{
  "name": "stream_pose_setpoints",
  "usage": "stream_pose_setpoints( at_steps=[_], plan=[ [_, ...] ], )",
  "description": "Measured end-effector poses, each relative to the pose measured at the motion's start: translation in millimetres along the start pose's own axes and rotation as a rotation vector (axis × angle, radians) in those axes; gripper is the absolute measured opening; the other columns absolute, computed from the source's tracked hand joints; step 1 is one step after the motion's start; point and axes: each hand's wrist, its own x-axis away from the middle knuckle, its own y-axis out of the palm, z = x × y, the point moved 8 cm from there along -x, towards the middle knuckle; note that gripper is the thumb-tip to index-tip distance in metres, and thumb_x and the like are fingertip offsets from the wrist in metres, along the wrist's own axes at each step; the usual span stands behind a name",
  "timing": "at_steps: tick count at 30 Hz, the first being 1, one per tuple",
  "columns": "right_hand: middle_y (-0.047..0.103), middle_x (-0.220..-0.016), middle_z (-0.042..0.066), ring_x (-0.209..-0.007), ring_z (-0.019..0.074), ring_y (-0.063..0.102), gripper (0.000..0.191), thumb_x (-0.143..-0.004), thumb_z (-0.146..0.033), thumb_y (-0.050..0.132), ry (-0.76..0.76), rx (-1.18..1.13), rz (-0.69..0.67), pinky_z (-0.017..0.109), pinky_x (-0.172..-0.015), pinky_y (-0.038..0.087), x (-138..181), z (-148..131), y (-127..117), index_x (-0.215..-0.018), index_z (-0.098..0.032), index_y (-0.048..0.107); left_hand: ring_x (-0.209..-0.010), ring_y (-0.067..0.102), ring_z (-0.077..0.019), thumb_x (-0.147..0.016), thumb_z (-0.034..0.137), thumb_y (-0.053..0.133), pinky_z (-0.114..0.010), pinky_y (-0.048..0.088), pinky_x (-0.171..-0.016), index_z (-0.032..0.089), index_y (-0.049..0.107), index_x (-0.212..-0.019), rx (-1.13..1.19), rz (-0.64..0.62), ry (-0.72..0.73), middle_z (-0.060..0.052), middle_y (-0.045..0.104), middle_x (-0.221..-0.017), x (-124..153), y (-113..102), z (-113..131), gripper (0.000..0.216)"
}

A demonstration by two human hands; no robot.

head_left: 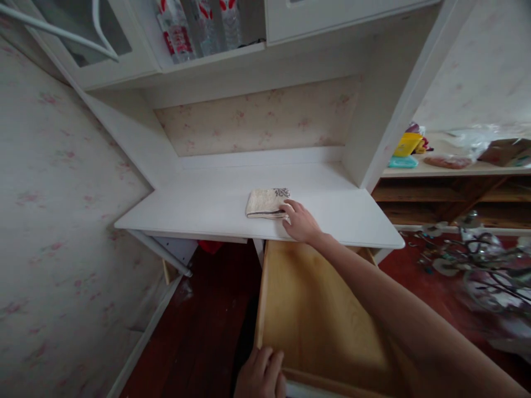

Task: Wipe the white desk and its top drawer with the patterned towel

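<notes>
A folded cream towel [266, 203] with a dark pattern at one corner lies on the white countertop [199, 207]. My right hand [301, 222] reaches across and rests on the towel's right edge, fingers curled onto it. My left hand [260, 374] grips the front edge of a pulled-out wooden drawer [315, 315] below the counter; the drawer's inside looks bare.
White cabinet with glass door [83, 38] and bottles [194, 25] stands above. A wooden shelf [456, 166] at right holds bags and packets. A metal chandelier-like object [485, 260] lies on the red floor [199, 320]. Wallpapered wall at left.
</notes>
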Motion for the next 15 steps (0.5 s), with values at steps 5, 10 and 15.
stream_pose_setpoints(
  at_steps=[5,10,15],
  plan=[
    [0.027,-0.153,0.013,-0.138,0.0314,0.024,0.057,-0.086,-0.033,0.052,0.077,0.069,-0.149,0.050,-0.110,0.027,-41,-28,45,-0.140,-0.019,0.038,-0.073,0.060,-0.0170,-0.084,0.013,0.044,-0.028,0.049,-0.064,0.022,0.065,-0.101,-0.019,-0.050,-0.099,-0.004,0.063,-0.078,-1,-1,0,0.028],
    [0.048,-0.139,0.014,-0.126,0.0298,0.042,0.046,-0.090,-0.034,0.048,0.103,0.119,-0.234,0.046,-0.097,0.042,-38,-9,60,-0.134,-0.020,0.043,-0.078,0.060,-0.0191,-0.086,0.015,0.044,-0.032,0.049,-0.071,0.022,0.065,-0.101,-0.025,0.005,-0.097,-0.004,0.064,-0.080,2,-3,2,0.027],
    [0.054,-0.129,0.013,-0.115,0.0273,0.047,0.041,-0.093,-0.015,0.035,0.064,0.179,-0.250,0.039,-0.085,0.049,-10,-4,48,-0.132,-0.022,0.045,-0.075,0.061,-0.0191,-0.087,0.016,0.041,-0.032,0.048,-0.071,0.022,0.067,-0.097,-0.033,0.035,-0.070,-0.004,0.064,-0.075,-3,-10,5,0.028]
  ],
)
